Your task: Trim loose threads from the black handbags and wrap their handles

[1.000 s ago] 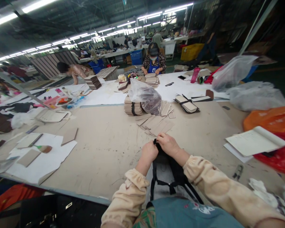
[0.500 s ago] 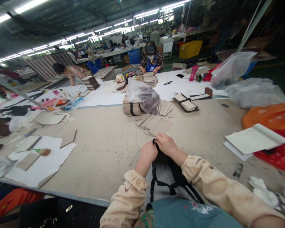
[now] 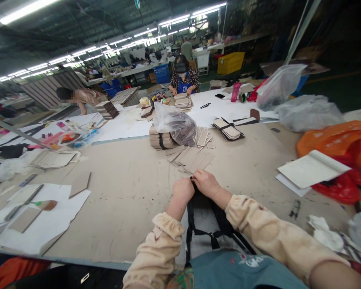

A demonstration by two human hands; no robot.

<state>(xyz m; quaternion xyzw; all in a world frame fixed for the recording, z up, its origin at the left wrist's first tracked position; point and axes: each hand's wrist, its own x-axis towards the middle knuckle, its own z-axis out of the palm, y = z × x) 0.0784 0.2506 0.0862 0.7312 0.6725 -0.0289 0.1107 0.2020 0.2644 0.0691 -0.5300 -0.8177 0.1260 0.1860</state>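
Observation:
My left hand [image 3: 183, 191] and my right hand [image 3: 207, 183] meet over the table, both closed on the top end of a black strapped fabric piece [image 3: 218, 218]. Its long straps [image 3: 190, 228] hang down toward my apron [image 3: 228, 269], with a pale surface showing between them. The fingertips hide the exact spot that is pinched. Just beyond my hands lie loose beige card pieces [image 3: 195, 157]. Behind those stand a bundled stack of cards [image 3: 160, 138] and a clear plastic bag [image 3: 180, 124] with dark contents.
At left, a brush [image 3: 46, 205] rests on white paper [image 3: 63, 208]. To the right are an open notepad [image 3: 313, 170], small snips [image 3: 295, 209] and an orange bag [image 3: 333, 140]. Across the table a co-worker [image 3: 184, 80] handles a card stack; another person [image 3: 81, 98] leans over at left.
The view has turned slightly to the right, so the scene sits further left. My hands stay together on the black piece, with the fingers shifted a little.

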